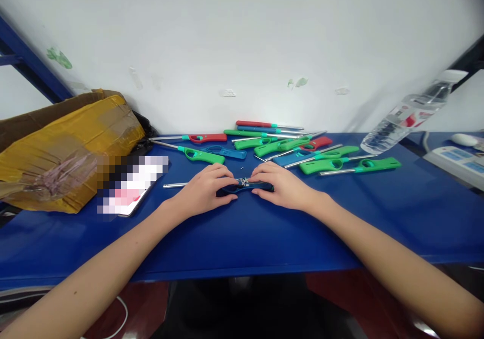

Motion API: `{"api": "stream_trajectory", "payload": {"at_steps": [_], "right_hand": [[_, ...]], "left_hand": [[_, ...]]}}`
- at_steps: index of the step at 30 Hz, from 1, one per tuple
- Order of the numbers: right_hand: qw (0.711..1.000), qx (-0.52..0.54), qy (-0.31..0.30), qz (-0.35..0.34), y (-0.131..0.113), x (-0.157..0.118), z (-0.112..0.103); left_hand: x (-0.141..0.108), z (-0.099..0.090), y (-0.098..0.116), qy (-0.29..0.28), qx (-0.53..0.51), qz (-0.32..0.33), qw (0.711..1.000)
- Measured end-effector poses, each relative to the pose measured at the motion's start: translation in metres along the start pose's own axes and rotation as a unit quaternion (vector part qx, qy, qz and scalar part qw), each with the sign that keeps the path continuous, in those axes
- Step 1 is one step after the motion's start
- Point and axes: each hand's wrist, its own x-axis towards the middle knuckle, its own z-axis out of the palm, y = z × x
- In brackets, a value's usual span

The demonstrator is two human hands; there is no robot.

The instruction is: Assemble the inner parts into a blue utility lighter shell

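Observation:
A dark blue long-necked lighter (246, 186) lies across the table in front of me, with whitish wires or small parts showing at its middle. Its metal tube points left, past my left hand (206, 188), whose fingers and thumb are closed around the tube end of the handle. From the other side my right hand (282, 184) grips the butt of the handle, with its fingertips by the exposed parts. Just behind my hands are a green lighter (204, 156) on the left and several green, red and blue lighters (321, 165) in a loose pile on the right.
On the left stand a box wrapped in yellow tape (71, 152) and a phone (139, 188). A tilted-looking clear water bottle (408, 115) and a white power strip (457, 160) are on the right. A white wall (242, 52) rises behind the blue table (242, 243).

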Motion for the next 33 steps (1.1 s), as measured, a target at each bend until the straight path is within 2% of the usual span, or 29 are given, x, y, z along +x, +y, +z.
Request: {"api": "stream_trajectory", "payload": {"at_steps": [10, 19, 25, 33], "right_hand": [[1.0, -0.004, 0.005, -0.02, 0.0023, -0.0006, -0.0002], [0.998, -0.048, 0.011, -0.045, 0.0043, -0.0032, 0.0029], [0.998, -0.05, -0.001, -0.038, -0.0002, -0.0037, 0.002], [0.999, -0.043, -0.014, -0.025, -0.0009, -0.0035, 0.0008]], "left_hand": [[-0.0031, -0.0033, 0.0019, -0.019, 0.022, 0.012, 0.999], [-0.0042, -0.0022, 0.0037, -0.022, 0.002, -0.009, 1.0], [-0.0031, -0.0022, -0.0001, -0.017, -0.004, -0.047, 0.999], [0.0008, 0.0051, 0.0013, -0.042, 0.019, -0.029, 0.998]]}}
